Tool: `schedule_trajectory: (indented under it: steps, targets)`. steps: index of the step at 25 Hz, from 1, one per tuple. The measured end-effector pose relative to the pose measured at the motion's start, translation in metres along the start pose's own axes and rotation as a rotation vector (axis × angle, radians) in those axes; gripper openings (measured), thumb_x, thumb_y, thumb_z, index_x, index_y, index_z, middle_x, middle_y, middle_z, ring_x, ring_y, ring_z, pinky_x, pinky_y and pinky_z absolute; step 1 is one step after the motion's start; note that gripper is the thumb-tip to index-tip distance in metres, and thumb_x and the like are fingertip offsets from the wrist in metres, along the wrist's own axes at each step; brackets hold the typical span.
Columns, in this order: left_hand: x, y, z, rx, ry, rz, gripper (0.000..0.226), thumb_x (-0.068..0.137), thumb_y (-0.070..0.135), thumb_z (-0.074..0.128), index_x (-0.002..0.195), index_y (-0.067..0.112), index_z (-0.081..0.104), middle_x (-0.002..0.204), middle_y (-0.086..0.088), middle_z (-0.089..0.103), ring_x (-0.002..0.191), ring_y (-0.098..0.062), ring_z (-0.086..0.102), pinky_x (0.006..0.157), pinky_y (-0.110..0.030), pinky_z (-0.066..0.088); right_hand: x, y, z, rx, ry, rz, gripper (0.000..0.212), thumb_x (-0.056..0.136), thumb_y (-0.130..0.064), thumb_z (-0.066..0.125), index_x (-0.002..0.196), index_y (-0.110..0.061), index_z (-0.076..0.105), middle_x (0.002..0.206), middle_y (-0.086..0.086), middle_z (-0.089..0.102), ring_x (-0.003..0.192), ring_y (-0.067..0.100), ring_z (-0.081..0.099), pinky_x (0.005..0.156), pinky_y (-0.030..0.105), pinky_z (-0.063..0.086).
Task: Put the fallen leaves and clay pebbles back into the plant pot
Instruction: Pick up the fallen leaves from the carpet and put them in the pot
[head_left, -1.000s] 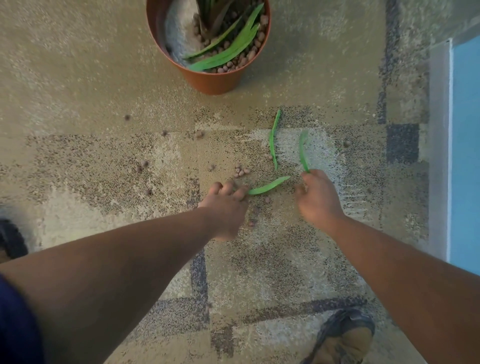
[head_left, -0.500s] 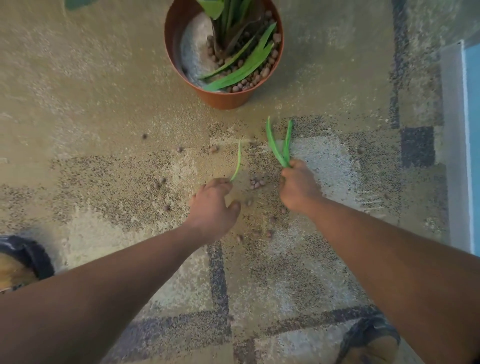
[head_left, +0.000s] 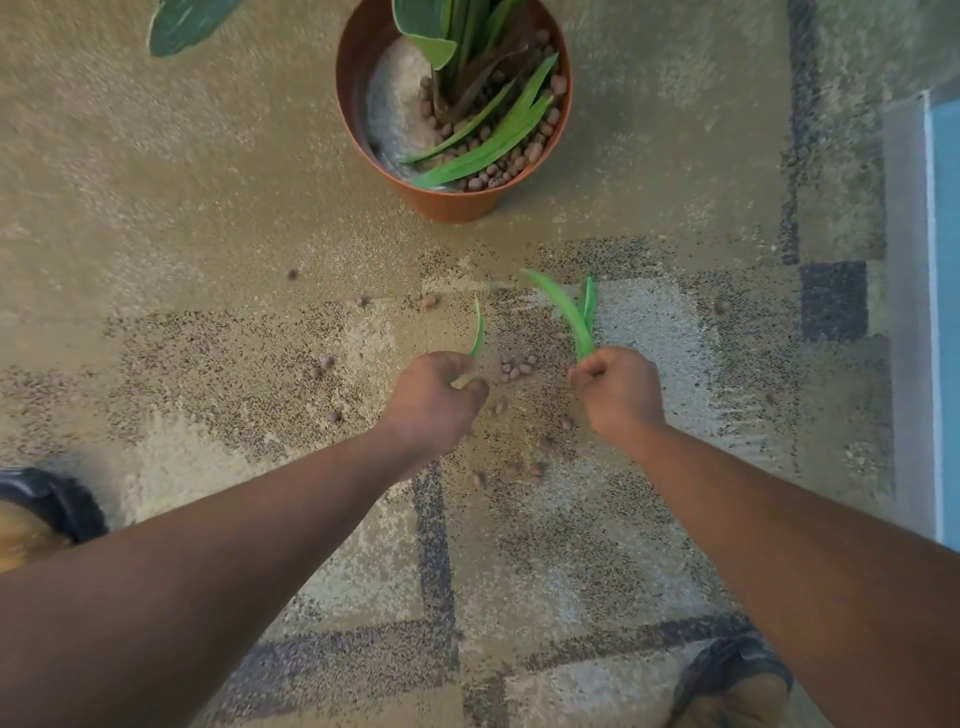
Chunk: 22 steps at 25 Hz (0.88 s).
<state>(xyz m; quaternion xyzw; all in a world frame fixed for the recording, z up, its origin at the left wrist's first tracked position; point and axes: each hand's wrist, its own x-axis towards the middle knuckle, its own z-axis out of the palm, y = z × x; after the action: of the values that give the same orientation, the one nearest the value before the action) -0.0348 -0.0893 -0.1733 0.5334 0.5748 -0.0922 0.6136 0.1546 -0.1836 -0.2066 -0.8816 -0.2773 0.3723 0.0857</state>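
A terracotta plant pot (head_left: 453, 205) stands on the carpet at the top middle, with a plant, clay pebbles and two loose green leaves inside. My left hand (head_left: 434, 397) is closed around one thin green leaf (head_left: 478, 332) that sticks up from the fist. My right hand (head_left: 615, 387) grips two green leaves (head_left: 569, 312) that fan out toward the pot. Between both hands lies a small cluster of clay pebbles (head_left: 514, 366). More pebbles (head_left: 535, 470) are scattered below the hands, and single ones (head_left: 428, 300) lie nearer the pot.
The floor is patterned beige and grey carpet. My shoes show at the lower left (head_left: 47, 506) and lower right (head_left: 732, 680). A blue surface with a pale edge (head_left: 930, 312) runs down the right side. A large dark leaf (head_left: 182, 23) reaches in at the top left.
Both hands picked leaves off the carpet: the right gathered two, the left took the third. Each hand now holds its leaves lifted off the floor, and the view shifted toward the pot.
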Motion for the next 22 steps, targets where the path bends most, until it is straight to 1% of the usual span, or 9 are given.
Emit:
schedule_trajectory:
  steps: [3, 5, 8, 11, 13, 15, 17, 20, 22]
  targets:
    - [-0.004, 0.013, 0.003, -0.183, -0.013, -0.039, 0.019, 0.098, 0.023, 0.066, 0.114, 0.013, 0.071, 0.12, -0.004, 0.073, 0.098, -0.018, 0.067, 0.073, -0.021, 0.053, -0.022, -0.021, -0.007, 0.288, 0.072, -0.055, 0.015, 0.091, -0.013, 0.073, 0.083, -0.025, 0.071, 0.089, -0.001, 0.075, 0.056, 0.009, 0.068, 0.052, 0.027, 0.06]
    - [-0.008, 0.03, 0.003, -0.352, -0.043, -0.032, 0.018, 0.093, 0.03, 0.071, 0.098, 0.013, 0.074, 0.094, 0.005, 0.078, 0.086, -0.011, 0.069, 0.08, -0.03, 0.05, -0.038, -0.037, -0.009, 0.407, 0.066, -0.115, 0.011, 0.089, -0.013, 0.075, 0.084, -0.023, 0.073, 0.084, -0.004, 0.075, 0.066, 0.008, 0.071, 0.062, 0.03, 0.063]
    - [-0.014, 0.054, -0.004, -0.557, -0.109, 0.066, 0.035, 0.083, 0.038, 0.078, 0.094, 0.005, 0.074, 0.085, -0.001, 0.08, 0.082, -0.012, 0.076, 0.095, -0.038, 0.049, -0.056, -0.06, -0.015, 0.498, 0.033, -0.23, 0.003, 0.089, -0.015, 0.076, 0.086, -0.014, 0.075, 0.08, -0.001, 0.075, 0.068, 0.01, 0.072, 0.063, 0.029, 0.062]
    - [-0.019, 0.073, -0.018, -0.628, -0.059, 0.171, 0.022, 0.088, 0.021, 0.078, 0.084, 0.0, 0.073, 0.073, -0.006, 0.077, 0.069, -0.015, 0.074, 0.076, -0.026, 0.057, -0.062, -0.088, -0.027, 0.52, 0.037, -0.357, 0.012, 0.091, -0.017, 0.075, 0.081, -0.01, 0.073, 0.075, 0.003, 0.072, 0.064, 0.018, 0.068, 0.057, 0.034, 0.057]
    - [-0.016, 0.085, -0.033, -0.627, 0.022, 0.163, 0.014, 0.091, 0.014, 0.075, 0.084, 0.002, 0.073, 0.072, -0.006, 0.076, 0.067, -0.015, 0.073, 0.073, -0.028, 0.06, -0.06, -0.109, -0.038, 0.543, 0.013, -0.423, 0.009, 0.091, -0.013, 0.074, 0.084, -0.008, 0.075, 0.077, 0.004, 0.074, 0.067, 0.018, 0.07, 0.06, 0.033, 0.058]
    - [-0.011, 0.098, -0.054, -0.451, 0.093, 0.213, 0.013, 0.093, 0.014, 0.073, 0.087, 0.003, 0.074, 0.07, -0.004, 0.075, 0.058, -0.007, 0.069, 0.058, -0.021, 0.056, -0.053, -0.126, -0.045, 0.561, -0.041, -0.441, 0.006, 0.09, -0.013, 0.075, 0.085, -0.011, 0.076, 0.074, -0.003, 0.076, 0.065, 0.012, 0.071, 0.057, 0.027, 0.056]
    - [0.003, 0.111, -0.079, 0.011, 0.218, 0.372, 0.013, 0.094, 0.018, 0.072, 0.084, 0.01, 0.075, 0.069, 0.0, 0.072, 0.046, 0.0, 0.059, 0.042, -0.016, 0.045, -0.043, -0.14, -0.052, 0.521, -0.044, -0.424, 0.006, 0.09, -0.016, 0.076, 0.085, -0.019, 0.074, 0.073, -0.011, 0.075, 0.062, 0.002, 0.069, 0.056, 0.019, 0.054]
    - [0.041, 0.128, -0.119, 0.712, 0.354, 0.564, 0.014, 0.095, 0.017, 0.065, 0.089, 0.013, 0.078, 0.078, -0.004, 0.07, 0.061, -0.018, 0.063, 0.055, -0.027, 0.048, -0.018, -0.155, -0.059, 0.436, 0.065, -0.408, 0.013, 0.09, -0.014, 0.07, 0.1, -0.021, 0.068, 0.1, -0.001, 0.072, 0.077, 0.009, 0.069, 0.067, 0.025, 0.058]
    - [0.07, 0.135, -0.137, 0.96, 0.356, 0.583, 0.015, 0.09, 0.011, 0.059, 0.085, 0.01, 0.073, 0.083, -0.013, 0.067, 0.073, -0.034, 0.063, 0.067, -0.044, 0.055, -0.003, -0.163, -0.062, 0.379, 0.109, -0.444, 0.03, 0.091, -0.011, 0.067, 0.12, -0.015, 0.062, 0.119, 0.008, 0.065, 0.085, 0.014, 0.069, 0.073, 0.028, 0.057]
